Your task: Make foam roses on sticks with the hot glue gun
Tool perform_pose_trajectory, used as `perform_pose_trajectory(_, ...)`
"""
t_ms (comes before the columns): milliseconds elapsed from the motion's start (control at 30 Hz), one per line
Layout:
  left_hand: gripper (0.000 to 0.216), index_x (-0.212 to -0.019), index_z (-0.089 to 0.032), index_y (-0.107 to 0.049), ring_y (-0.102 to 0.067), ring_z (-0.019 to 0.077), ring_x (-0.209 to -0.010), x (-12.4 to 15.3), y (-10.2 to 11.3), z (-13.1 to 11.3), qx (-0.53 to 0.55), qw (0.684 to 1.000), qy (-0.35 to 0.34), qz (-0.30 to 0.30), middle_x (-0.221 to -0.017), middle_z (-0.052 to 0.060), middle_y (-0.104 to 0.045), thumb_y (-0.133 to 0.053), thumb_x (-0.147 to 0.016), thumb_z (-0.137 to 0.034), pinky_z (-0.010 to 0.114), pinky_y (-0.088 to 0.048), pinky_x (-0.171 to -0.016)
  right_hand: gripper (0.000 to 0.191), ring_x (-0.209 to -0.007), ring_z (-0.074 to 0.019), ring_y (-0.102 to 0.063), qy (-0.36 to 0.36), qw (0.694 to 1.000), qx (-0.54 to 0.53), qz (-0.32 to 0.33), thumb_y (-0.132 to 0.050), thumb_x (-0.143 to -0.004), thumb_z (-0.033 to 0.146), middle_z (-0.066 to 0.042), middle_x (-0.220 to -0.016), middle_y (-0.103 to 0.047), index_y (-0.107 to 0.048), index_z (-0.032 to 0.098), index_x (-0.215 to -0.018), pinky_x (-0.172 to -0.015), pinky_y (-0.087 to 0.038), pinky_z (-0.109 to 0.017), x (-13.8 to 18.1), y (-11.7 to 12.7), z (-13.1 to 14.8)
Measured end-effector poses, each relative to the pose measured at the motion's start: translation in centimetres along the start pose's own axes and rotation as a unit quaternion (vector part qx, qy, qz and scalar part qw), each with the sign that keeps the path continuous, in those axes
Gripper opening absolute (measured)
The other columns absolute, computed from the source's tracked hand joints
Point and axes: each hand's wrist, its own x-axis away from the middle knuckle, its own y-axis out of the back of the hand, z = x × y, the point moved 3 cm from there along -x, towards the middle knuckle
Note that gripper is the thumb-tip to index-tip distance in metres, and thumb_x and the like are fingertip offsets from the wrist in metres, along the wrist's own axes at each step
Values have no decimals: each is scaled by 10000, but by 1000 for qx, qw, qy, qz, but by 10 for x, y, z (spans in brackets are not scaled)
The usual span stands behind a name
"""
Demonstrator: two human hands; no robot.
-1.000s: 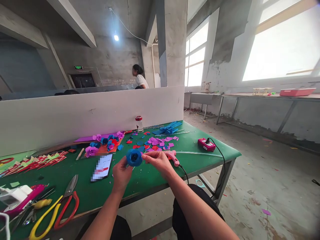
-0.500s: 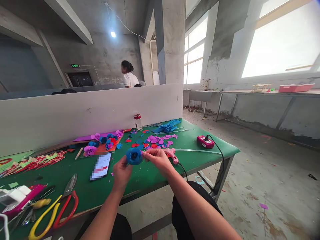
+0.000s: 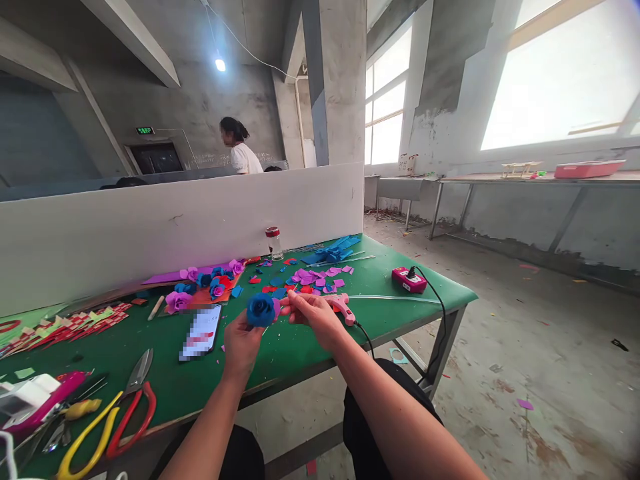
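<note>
A blue foam rose (image 3: 261, 310) is raised just above the green table (image 3: 295, 353). My left hand (image 3: 241, 345) grips it from below, fingers closed around its base. My right hand (image 3: 313, 315) pinches a purple petal piece (image 3: 277, 307) against the rose's right side. Right behind my right hand, a pink glue gun (image 3: 343, 308) lies on the table with its black cord running off the front edge.
Finished purple and blue roses (image 3: 210, 283) and loose petals (image 3: 315, 280) lie behind the hands. A phone (image 3: 201, 333) lies left of them, scissors (image 3: 133, 407) at front left, a red power box (image 3: 409, 280) at right, a small jar (image 3: 273, 243) by the white divider (image 3: 175, 227). A person (image 3: 238, 152) stands beyond.
Both hands shifted slightly left with the rose, which has tilted a little. The person behind the divider walked to the left.
</note>
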Motion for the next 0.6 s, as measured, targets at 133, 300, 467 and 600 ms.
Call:
perform_pose_trajectory(133,280,-794,-170,-779,-681,166,-641,-9,6,5,161,980,111,26,-757,54,-770,-888,-580,-314,290,-575,-680,414,-578,-118,-527,36,990,120,-63,-665,-801,561,-45,-779,-712,-770,170,-886,-593,-441,-250,-13,8,-13)
perform_pose_trajectory(300,338,-787,-127,-778,-652,99,-590,-11,14,13,291,921,243,92,-765,78,-768,-939,-497,-186,182,-536,-583,196,-562,-129,-510,64,948,313,-2,-657,-819,304,-3,-618,-660,-805,180,-850,-561,-376,-241,-23,-11,-38)
perform_pose_trajectory(467,248,-719,-117,-754,-512,31,-464,-8,15,12,315,914,224,126,-699,58,-738,-923,-553,-193,154,-443,-479,309,-509,-101,-459,25,964,251,81,-665,-801,432,-10,-584,-644,-801,158,-752,-510,-324,-229,-21,-23,-48)
perform_pose_trajectory(600,223,-760,-129,-761,-401,7,-416,-8,16,11,324,912,209,140,-649,27,-703,-898,-605,-210,176,-416,-478,473,-511,-78,-452,-46,979,126,154,-672,-762,601,-54,-743,-725,-801,159,-870,-496,-309,-215,-13,-23,-44)
